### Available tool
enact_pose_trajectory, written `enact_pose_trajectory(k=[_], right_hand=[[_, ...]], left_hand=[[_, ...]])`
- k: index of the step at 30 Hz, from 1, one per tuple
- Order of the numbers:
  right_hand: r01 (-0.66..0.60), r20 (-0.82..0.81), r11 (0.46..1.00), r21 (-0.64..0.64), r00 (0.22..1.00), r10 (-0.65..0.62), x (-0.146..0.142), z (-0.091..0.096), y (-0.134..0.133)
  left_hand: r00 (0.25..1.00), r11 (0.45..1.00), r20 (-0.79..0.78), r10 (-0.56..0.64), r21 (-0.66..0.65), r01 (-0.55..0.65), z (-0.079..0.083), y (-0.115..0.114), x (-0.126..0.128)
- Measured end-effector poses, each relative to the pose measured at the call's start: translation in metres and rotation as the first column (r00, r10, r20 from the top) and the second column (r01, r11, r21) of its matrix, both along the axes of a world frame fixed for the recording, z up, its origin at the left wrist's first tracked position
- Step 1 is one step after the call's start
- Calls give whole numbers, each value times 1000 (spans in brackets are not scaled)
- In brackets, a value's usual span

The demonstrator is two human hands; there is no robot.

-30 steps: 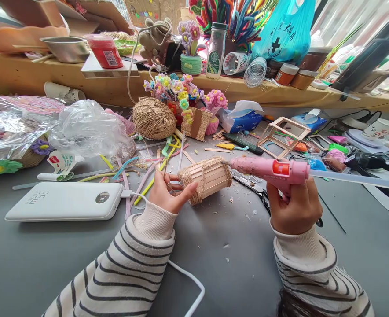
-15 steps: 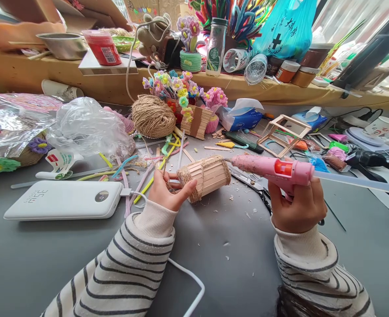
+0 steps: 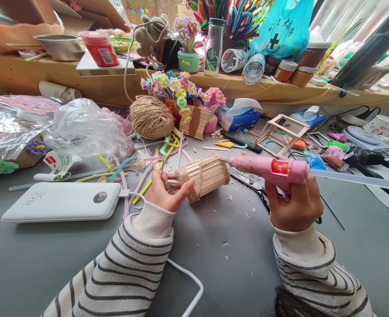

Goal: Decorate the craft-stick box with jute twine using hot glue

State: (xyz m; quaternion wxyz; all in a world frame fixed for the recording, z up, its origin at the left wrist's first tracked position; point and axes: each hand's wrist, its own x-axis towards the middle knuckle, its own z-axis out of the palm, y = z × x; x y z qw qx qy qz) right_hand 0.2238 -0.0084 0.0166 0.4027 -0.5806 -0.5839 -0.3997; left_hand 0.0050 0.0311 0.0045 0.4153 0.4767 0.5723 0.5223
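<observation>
A small barrel of wooden craft sticks (image 3: 211, 177) lies on its side, tilted, with twine wound around its middle and both rims. My left hand (image 3: 167, 191) is closed at its left end, thumb along the near side; a strand of twine passes between the fingers. In my right hand (image 3: 295, 202) is a pink hot glue gun (image 3: 270, 168), its nozzle at the barrel's right rim. A long translucent glue stick (image 3: 349, 178) sticks out of the gun's back. Behind the barrel sits a ball of jute twine (image 3: 152, 116).
A white power bank (image 3: 62, 200) with a cable lies at left. Scissors (image 3: 250, 182) rest partly under the glue gun. Farther back are a stick frame (image 3: 282, 134), a blue tissue pack (image 3: 240, 115) and pipe-cleaner flowers (image 3: 177, 86). Jars and a glass bottle (image 3: 213, 48) line the ledge.
The whole view has shifted slightly. Both hands, the barrel and the glue gun keep nearly the same places, the nozzle still at the right rim.
</observation>
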Motion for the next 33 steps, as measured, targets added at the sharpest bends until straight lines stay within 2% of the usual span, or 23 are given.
enact_pose_trajectory(k=[10, 18, 26, 29, 33], right_hand=[[-27, -95, 998, -64, 995, 21, 2, -4, -2], [2, -53, 999, -39, 999, -4, 0, -3, -1], [-6, -135, 999, -50, 991, -1, 9, -4, 1], [68, -231, 996, -55, 970, -79, 20, -2, 8], [59, -491, 976, -209, 857, -157, 38, -1, 20]], left_hand=[[1000, 1000, 1, 4, 0, -4, 2, -1, 1], [1000, 1000, -5, -1, -3, 1, 1, -1, 2], [1000, 1000, 23, -12, -2, 12, 2, -1, 2], [997, 999, 78, -24, 33, 22, 4, -2, 2], [988, 987, 142, -61, 157, 38, 0, 2, -4]])
